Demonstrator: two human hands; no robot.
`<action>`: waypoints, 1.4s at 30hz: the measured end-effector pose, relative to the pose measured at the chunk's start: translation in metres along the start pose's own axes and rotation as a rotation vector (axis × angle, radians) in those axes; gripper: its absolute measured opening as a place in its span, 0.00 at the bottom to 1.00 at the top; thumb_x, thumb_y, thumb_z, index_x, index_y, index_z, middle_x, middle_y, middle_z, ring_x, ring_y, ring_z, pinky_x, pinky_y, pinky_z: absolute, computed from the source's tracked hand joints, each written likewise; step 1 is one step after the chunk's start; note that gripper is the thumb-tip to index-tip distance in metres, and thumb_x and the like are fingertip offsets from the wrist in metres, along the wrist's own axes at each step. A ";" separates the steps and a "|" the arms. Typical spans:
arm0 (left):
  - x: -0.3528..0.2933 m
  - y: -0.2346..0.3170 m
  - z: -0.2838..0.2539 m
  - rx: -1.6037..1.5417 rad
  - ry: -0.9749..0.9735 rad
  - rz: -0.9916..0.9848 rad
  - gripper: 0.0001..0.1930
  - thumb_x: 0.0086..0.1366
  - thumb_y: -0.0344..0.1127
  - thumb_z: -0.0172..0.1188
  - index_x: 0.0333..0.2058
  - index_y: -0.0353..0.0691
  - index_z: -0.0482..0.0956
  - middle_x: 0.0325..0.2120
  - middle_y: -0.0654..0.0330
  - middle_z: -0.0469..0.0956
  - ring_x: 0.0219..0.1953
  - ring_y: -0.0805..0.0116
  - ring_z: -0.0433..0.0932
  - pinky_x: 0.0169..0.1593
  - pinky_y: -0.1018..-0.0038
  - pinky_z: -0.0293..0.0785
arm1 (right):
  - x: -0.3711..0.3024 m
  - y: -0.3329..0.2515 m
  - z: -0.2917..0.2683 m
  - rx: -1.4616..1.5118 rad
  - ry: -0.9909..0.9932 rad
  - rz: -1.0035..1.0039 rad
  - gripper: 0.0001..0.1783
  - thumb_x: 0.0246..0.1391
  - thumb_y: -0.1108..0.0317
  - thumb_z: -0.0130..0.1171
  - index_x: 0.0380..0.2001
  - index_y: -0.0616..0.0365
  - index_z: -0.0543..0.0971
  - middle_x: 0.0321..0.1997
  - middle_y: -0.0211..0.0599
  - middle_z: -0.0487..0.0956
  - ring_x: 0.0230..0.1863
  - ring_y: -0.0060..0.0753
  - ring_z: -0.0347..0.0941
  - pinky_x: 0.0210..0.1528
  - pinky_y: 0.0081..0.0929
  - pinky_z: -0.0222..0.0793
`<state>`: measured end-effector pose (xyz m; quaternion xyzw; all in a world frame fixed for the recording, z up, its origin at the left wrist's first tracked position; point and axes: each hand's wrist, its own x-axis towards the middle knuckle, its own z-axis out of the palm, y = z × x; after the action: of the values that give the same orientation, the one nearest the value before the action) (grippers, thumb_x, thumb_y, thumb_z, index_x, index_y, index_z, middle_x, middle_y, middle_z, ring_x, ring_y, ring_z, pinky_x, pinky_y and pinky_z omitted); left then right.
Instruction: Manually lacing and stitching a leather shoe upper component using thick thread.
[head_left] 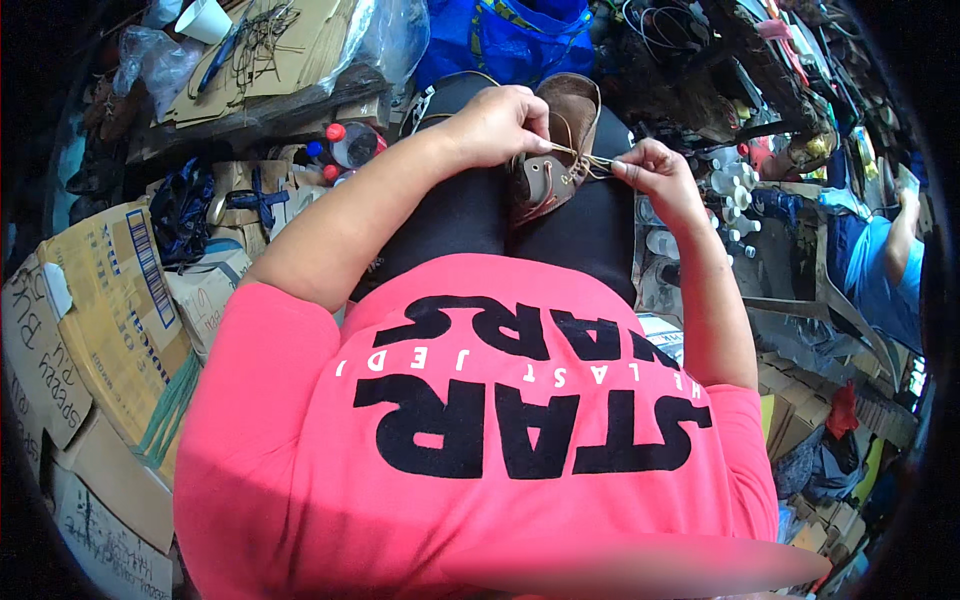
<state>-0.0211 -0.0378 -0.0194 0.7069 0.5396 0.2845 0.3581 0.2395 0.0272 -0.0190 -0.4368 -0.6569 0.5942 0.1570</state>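
A brown leather shoe rests on my lap between my black-clad thighs, its opening facing up. A thin tan shoelace crosses over the top of the shoe and runs out to both sides. My left hand pinches one end of it between thumb and fingers, just left of the shoe's opening. On the other side, my right hand grips the other end with its fingertips. Between the hands the lace looks drawn out above the eyelets. Part of the shoe's left side is hidden by my left hand.
A blue bag stands beyond my knees. Flat cardboard with dark cords lies at the far left, near a red-capped plastic bottle. Cardboard boxes crowd my left. Several small bottles stand right; another person's arm shows beyond.
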 end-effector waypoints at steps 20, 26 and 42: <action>0.018 0.022 0.008 0.284 -0.245 0.146 0.06 0.60 0.34 0.52 0.32 0.39 0.73 0.26 0.49 0.77 0.33 0.47 0.77 0.36 0.59 0.71 | 0.004 -0.016 -0.034 -0.816 0.421 -0.437 0.08 0.48 0.65 0.62 0.30 0.56 0.78 0.39 0.37 0.74 0.38 0.37 0.71 0.37 0.31 0.66; 0.013 0.014 0.007 0.299 -0.224 0.152 0.06 0.60 0.34 0.53 0.33 0.40 0.73 0.26 0.49 0.77 0.33 0.47 0.77 0.35 0.58 0.71 | -0.012 -0.056 0.017 -1.184 -0.026 -0.510 0.06 0.50 0.65 0.55 0.32 0.50 0.77 0.32 0.33 0.78 0.42 0.39 0.72 0.47 0.38 0.60; -0.016 0.045 -0.060 -0.294 0.178 0.096 0.08 0.61 0.33 0.58 0.27 0.34 0.77 0.26 0.66 0.76 0.31 0.79 0.72 0.39 0.80 0.68 | -0.005 -0.042 -0.029 0.502 0.186 -0.275 0.12 0.53 0.63 0.62 0.35 0.61 0.79 0.32 0.30 0.76 0.35 0.21 0.69 0.42 0.21 0.64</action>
<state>-0.0470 -0.0490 0.0520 0.6440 0.4871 0.4385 0.3945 0.2467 0.0455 0.0281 -0.3439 -0.5251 0.6688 0.3985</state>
